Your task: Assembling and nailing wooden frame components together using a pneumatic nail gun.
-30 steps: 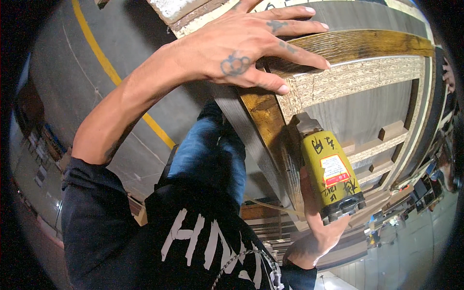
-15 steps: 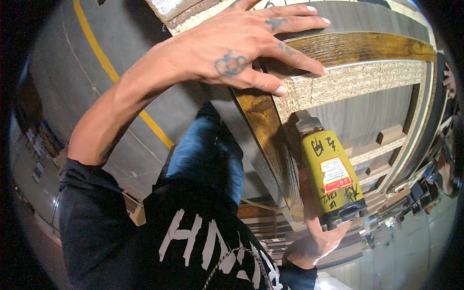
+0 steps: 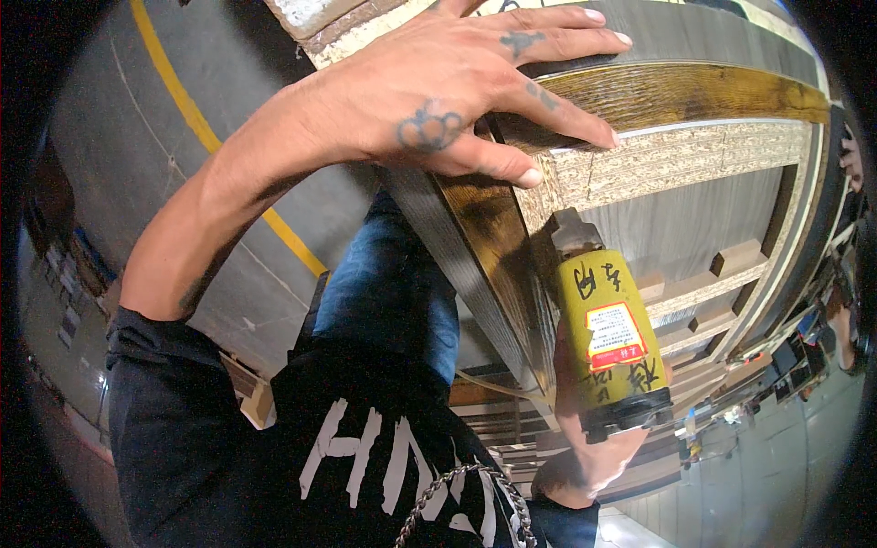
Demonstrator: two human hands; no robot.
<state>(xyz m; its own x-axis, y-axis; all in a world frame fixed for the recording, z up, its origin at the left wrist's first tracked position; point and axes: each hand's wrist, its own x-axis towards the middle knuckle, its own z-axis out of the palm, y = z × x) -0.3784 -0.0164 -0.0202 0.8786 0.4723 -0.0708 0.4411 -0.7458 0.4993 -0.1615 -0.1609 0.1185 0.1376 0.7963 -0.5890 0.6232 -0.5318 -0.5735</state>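
Note:
My left hand lies flat over the near-left corner of a wooden frame panel, its fingers spread on dark brown edge strips and pale chipboard. Beneath the thumb, a dark brown side rail runs toward me. My right hand is closed on a yellow nail gun with a black end cap and a label. The gun hides most of its fingers. Its dark metal nose is at the frame's inner corner, below the left thumb; whether it touches the wood, I cannot tell.
Chipboard crosspieces with small wooden blocks span the panel. A thin hose runs below the side rail. Stacked boards lie lower down. A yellow line marks the grey floor at left. Another person's hand shows at far right.
The nail gun and my right hand have shifted slightly left and toward me. More of the gun's nose shows at the corner. My left hand stays spread on the frame.

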